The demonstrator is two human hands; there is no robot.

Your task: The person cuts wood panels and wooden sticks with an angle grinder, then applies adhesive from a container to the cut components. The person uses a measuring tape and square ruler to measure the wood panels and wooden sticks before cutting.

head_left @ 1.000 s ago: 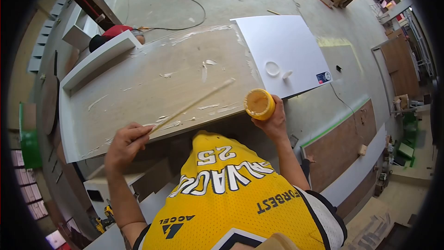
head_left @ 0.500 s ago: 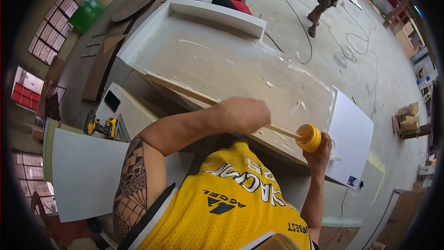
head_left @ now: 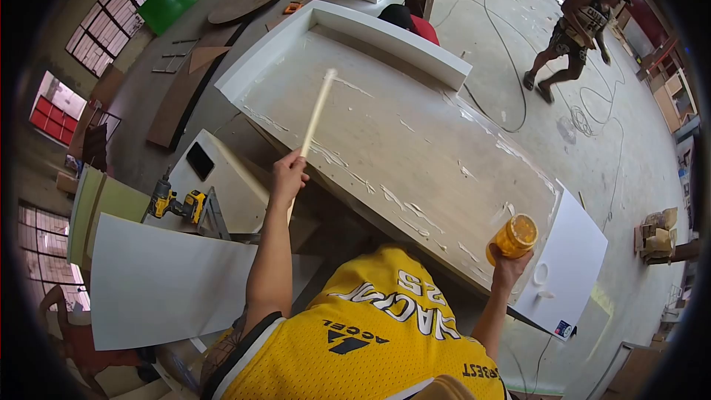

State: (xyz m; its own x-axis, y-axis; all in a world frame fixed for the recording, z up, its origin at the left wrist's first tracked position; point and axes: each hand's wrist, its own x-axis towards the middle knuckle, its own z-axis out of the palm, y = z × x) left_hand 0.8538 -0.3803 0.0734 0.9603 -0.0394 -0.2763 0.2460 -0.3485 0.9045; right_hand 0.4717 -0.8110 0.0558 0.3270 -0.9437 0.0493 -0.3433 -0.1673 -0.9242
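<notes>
A pale wooden stick is gripped by my left hand, its fingers closed around it. The stick's tip has a whitish smear and is over the left part of a large wooden panel. Streaks of white paste lie along the panel's near edge and in scattered spots. In my right hand sits an open yellow-orange jar, tilted above the panel's right end, with its mouth facing up towards me. A raised white rim runs along the panel's far side.
On a board to the left lie a phone and yellow-black power drills. A white sheet projects at the panel's right end. Another person is on the floor at the back right, among cables. A red-clothed person is behind the rim.
My left hand has drawn the stick out of the jar and swung it left over the panel. More paste streaks show along the near edge. The far person has moved.
</notes>
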